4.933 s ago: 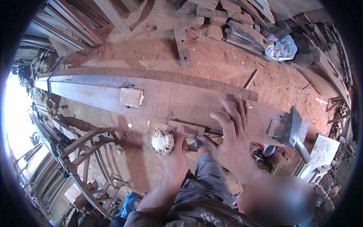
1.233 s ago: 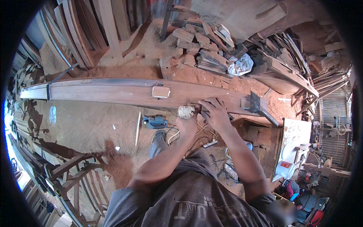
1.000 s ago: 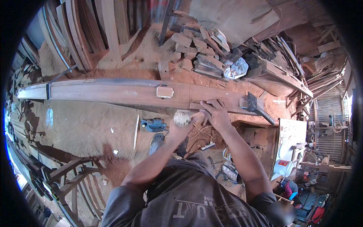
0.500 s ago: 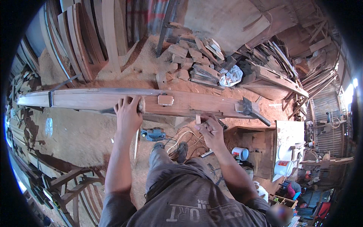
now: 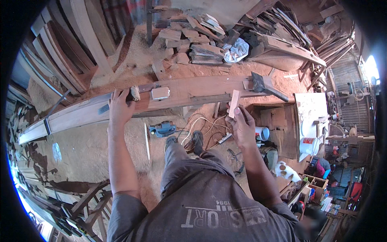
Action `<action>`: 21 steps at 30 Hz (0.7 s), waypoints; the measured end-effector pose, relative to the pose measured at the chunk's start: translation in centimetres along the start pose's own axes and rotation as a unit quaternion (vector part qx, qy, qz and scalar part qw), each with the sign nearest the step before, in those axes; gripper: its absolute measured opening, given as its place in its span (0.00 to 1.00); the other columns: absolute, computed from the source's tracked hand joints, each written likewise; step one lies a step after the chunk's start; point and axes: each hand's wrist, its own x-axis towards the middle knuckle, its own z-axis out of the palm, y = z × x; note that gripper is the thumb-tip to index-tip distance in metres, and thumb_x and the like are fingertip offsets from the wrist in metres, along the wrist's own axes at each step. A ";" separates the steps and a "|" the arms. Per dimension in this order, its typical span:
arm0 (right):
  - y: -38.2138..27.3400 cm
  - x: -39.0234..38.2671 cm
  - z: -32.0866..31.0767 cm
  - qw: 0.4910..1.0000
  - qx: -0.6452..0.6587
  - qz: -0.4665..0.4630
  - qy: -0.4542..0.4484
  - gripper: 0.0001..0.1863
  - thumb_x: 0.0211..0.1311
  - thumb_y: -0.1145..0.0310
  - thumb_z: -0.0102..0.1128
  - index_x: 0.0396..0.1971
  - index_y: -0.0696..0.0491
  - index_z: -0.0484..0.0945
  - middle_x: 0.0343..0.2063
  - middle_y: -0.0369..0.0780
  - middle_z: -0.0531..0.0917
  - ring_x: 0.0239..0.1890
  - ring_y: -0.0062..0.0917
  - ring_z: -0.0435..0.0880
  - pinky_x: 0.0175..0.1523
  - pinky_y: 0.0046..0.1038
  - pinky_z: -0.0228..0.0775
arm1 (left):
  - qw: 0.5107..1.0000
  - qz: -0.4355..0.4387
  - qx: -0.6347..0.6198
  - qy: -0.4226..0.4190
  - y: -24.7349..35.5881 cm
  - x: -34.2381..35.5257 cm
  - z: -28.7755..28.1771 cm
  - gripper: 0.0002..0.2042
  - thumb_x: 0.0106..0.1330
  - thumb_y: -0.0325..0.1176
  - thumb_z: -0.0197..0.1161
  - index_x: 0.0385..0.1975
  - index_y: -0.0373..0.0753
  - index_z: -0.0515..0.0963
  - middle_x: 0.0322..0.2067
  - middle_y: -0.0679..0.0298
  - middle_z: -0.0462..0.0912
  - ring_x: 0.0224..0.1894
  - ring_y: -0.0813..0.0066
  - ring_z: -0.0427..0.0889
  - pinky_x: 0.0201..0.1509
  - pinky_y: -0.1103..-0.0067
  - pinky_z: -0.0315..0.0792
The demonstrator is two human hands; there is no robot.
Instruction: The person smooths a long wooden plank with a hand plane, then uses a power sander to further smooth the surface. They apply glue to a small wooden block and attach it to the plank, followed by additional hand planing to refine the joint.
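Left hand [image 5: 119, 108] is pressing a shavings wad [image 5: 134, 93] onto the long plank [image 5: 193, 90], fingers clamped around it, while right hand [image 5: 241, 125] fingers are pinching a small wood strip [image 5: 234, 103] at 3 o'clock; rubbing appears unfinished.

long wooden plank [image 5: 189, 90] carries small block [image 5: 160, 93], bristly brush [image 5: 134, 93]; blue power tool [image 5: 162, 129] on sawdust floor [image 5: 80, 149].

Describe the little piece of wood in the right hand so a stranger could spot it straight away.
Start at the long reddish wooden plank lying across the sawdust-covered workshop floor. At its near edge, right of centre, the right hand pinches a small, flat, pale rectangular wood strip upright. Unlike the square pale block lying on the plank, it is slim and raised in the fingers.
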 end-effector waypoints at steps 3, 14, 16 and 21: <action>0.1 -0.5 -0.5 0.999 0.012 0.019 0.023 0.22 0.78 0.64 0.66 0.63 0.62 0.78 0.57 0.43 0.85 0.51 0.24 0.85 0.55 0.32 0.81 | 1.000 0.013 -0.005 -0.005 -1.4 0.0 -0.1 0.27 0.58 0.36 0.72 0.60 0.39 0.83 0.62 0.53 0.77 0.68 0.48 0.72 0.71 0.47 0.64; 0.9 1.2 0.0 0.992 -0.108 0.058 -0.035 0.24 0.72 0.67 0.73 0.61 0.63 0.79 0.47 0.39 0.87 0.46 0.23 0.85 0.54 0.30 0.79 | 0.993 -0.036 0.095 -0.065 1.4 -0.1 -2.1 0.36 0.59 0.39 0.74 0.70 0.42 0.74 0.70 0.51 0.71 0.75 0.46 0.64 0.76 0.43 0.57; 0.6 2.0 0.3 0.974 -0.221 0.030 -0.045 0.23 0.72 0.64 0.73 0.59 0.62 0.81 0.46 0.38 0.86 0.46 0.23 0.85 0.54 0.29 0.79 | 0.996 -0.002 0.083 -0.018 1.3 -0.3 -1.7 0.36 0.56 0.37 0.74 0.69 0.44 0.74 0.65 0.52 0.73 0.71 0.47 0.68 0.73 0.43 0.58; 0.7 4.4 0.9 0.850 -0.470 -0.202 -0.126 0.20 0.71 0.61 0.71 0.58 0.53 0.85 0.48 0.42 0.88 0.50 0.35 0.86 0.61 0.37 0.75 | 0.995 -0.034 0.076 -0.047 1.7 -0.5 -1.2 0.43 0.55 0.36 0.76 0.75 0.51 0.66 0.71 0.53 0.68 0.75 0.46 0.63 0.77 0.43 0.55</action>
